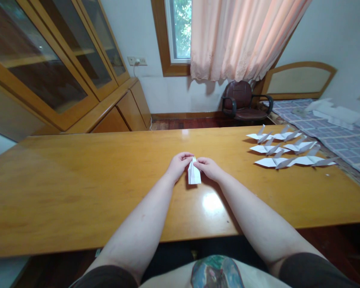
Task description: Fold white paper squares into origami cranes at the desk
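A small piece of folded white paper [194,176] is held just above the wooden table [78,180], its narrow end pointing away from me and its wide straight edge toward me. My left hand [180,164] is closed on its upper left side, fingers curled near the tip. From the right, my right hand [209,167] pinches the paper's upper right part with the thumb on top. Layers of the fold show along the left edge. Several white paper cranes [276,161] stand in rows at the table's right end.
Past the far table edge is a dark red armchair [241,102] under a pink curtain [228,40]. A glass-door cabinet [78,88] stands at the left. A bed with a checked cover [333,136] and white papers [333,114] on it lies to the right.
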{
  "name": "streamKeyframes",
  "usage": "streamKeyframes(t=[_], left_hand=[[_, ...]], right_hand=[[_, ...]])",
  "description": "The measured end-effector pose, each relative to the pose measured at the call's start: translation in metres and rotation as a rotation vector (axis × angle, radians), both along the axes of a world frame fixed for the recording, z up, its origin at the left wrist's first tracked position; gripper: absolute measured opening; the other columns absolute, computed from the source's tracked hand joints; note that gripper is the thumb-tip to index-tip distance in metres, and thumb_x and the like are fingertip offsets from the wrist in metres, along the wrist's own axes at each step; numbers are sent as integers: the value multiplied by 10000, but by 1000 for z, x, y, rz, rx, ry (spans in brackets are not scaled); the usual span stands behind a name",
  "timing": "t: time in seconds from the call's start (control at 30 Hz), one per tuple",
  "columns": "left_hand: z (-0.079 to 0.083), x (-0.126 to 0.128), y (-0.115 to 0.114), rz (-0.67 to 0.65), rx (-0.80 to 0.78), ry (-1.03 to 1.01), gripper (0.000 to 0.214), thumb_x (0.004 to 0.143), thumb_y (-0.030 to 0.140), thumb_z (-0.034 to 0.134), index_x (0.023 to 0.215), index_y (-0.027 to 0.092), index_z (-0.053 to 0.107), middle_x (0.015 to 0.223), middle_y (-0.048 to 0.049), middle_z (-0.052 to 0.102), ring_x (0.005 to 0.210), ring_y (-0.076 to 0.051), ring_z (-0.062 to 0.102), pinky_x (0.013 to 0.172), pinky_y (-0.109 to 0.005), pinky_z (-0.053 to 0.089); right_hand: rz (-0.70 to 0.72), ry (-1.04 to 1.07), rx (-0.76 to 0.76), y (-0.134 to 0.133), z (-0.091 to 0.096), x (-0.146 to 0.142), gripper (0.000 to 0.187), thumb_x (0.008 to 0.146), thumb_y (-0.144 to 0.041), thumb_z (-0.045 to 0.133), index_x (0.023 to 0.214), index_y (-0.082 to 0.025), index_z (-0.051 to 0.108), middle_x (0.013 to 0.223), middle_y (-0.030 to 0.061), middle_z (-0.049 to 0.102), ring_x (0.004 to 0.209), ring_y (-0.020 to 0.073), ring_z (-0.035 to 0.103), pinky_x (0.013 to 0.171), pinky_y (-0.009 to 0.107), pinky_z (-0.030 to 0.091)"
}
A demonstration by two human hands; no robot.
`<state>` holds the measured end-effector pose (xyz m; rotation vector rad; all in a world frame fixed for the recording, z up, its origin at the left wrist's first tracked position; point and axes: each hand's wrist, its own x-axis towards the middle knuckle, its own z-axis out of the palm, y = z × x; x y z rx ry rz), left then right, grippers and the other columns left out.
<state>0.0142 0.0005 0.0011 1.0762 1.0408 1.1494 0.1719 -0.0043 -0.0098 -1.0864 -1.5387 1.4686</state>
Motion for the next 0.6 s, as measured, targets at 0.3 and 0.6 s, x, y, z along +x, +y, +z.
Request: streamKeyframes(t=[0.3, 0.6], left_hand=[[-2, 1, 0, -62, -89, 4, 279, 674, 393, 709, 809, 151, 672, 663, -13, 632, 552, -106, 533, 518, -221, 392], [-3, -1, 1, 125, 37, 89, 288, 703, 376, 685, 582, 175, 519, 525, 45, 499, 496, -87, 442, 489, -208, 338]], right_hand=[[-83, -14, -10, 2, -3, -1, 340, 713, -499, 638, 659, -167, 586, 589, -22, 542, 558, 109, 455, 543, 236, 351], [33, -62, 22, -6, 3, -2, 297, 731, -432, 637, 610, -186, 524, 502, -46, 492, 478, 92, 421, 479, 223, 322]])
